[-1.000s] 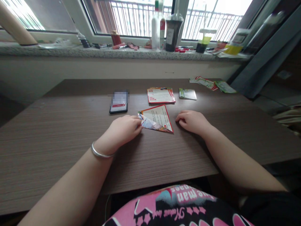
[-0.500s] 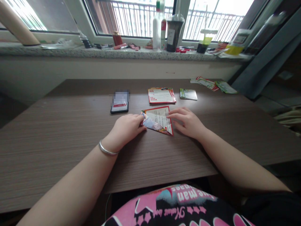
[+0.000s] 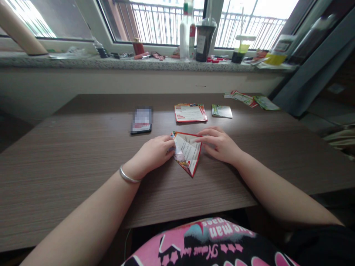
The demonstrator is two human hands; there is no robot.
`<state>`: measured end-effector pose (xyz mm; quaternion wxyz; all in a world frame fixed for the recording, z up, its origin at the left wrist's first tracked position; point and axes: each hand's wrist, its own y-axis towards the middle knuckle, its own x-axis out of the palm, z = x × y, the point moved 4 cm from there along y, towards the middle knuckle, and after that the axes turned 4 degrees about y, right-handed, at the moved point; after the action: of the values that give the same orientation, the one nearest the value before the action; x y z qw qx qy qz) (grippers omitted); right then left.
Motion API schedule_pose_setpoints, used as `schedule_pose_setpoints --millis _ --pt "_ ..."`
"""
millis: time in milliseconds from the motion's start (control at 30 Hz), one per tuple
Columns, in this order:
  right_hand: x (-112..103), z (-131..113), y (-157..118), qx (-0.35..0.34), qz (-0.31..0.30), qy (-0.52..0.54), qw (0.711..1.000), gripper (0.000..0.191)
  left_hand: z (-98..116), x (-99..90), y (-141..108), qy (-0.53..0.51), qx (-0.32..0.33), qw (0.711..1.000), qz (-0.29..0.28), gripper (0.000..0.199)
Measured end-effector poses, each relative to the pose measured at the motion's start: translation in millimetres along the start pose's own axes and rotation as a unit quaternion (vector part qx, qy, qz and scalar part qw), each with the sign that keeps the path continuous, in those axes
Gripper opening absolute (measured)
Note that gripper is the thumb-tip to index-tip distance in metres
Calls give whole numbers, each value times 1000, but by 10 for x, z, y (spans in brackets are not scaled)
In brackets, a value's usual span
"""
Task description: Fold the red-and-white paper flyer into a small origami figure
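Observation:
A printed paper sheet (image 3: pixel 190 149) with a red border lies on the brown desk, its lower left side folded over and one point aimed toward me. My left hand (image 3: pixel 155 153), with a silver bangle at the wrist, pinches the sheet's left edge between thumb and curled fingers. At the upper right corner, my right hand (image 3: pixel 219 144) rests its fingertips, the fingers apart and loosely stretched. A stack of similar printed sheets (image 3: pixel 190 113) lies just beyond the folded one.
A phone (image 3: pixel 141 120) lies left of the stack. A smaller pile of cards (image 3: pixel 222 111) sits to its right, with loose printed papers (image 3: pixel 244 99) farther back. Bottles, a dark drink cup (image 3: pixel 203 40) and small items crowd the windowsill (image 3: pixel 155 65).
The folded sheet has turned clockwise, so its lower point now faces me. My left hand has shifted slightly right with it; my right hand has barely moved.

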<state>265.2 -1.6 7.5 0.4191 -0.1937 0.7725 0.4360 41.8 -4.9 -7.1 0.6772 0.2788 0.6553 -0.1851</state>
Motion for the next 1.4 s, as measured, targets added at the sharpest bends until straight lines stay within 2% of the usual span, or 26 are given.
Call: schedule_pose_setpoints --millis 100,333,433,600,833,867,967,1100,1200,1400 --pt "34 -7 0 -17 -15 16 1000 26 8 23 -4 -19 13 1000 3 24" --pt "109 1 6 -41 -46 44 997 23 62 107 -34 11 19 1000 -2 58" --pt "129 7 0 -40 -52 43 997 25 76 107 -40 24 4 1000 3 55" --pt "133 5 0 -39 -58 52 996 23 132 43 -27 24 25 998 55 28" --pt "113 7 11 -30 -80 36 996 21 221 -18 -9 24 37 999 17 20" --pt "112 3 10 -32 -82 38 995 22 224 -18 -9 18 36 999 7 20" --pt "116 -17 7 -41 -90 51 994 25 208 10 -13 4 25 1000 -15 36" --pt "136 -41 3 -53 -101 44 993 25 163 64 -25 7 11 1000 -20 48" --pt "158 -31 1 -58 -106 18 993 24 156 84 -33 0 24 999 -23 47" --pt "187 -24 7 -79 -103 7 992 16 174 57 -41 -14 38 999 9 39"
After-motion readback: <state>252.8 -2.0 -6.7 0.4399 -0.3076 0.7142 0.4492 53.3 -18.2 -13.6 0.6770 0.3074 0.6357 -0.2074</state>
